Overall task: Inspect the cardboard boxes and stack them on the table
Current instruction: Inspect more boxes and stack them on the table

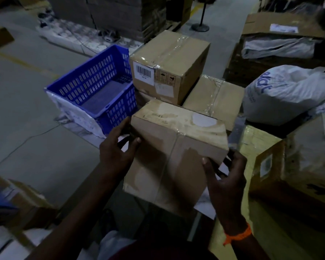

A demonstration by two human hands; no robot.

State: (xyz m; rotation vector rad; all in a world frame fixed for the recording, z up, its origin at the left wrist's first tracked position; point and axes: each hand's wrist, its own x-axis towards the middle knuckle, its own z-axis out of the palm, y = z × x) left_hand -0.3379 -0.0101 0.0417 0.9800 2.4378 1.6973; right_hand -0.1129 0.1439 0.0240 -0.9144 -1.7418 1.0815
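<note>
I hold a taped brown cardboard box in front of me, tilted, with both hands. My left hand grips its left edge, thumb on the near face. My right hand grips its right lower corner, thumb on the near face. Behind it a box with a barcode label sits on top of another box. A lower taped box lies to its right.
A blue slotted plastic crate stands left of the boxes. A white printed sack lies at the right. A large worn carton stands at the near right, an open carton behind. A small box lies at lower left.
</note>
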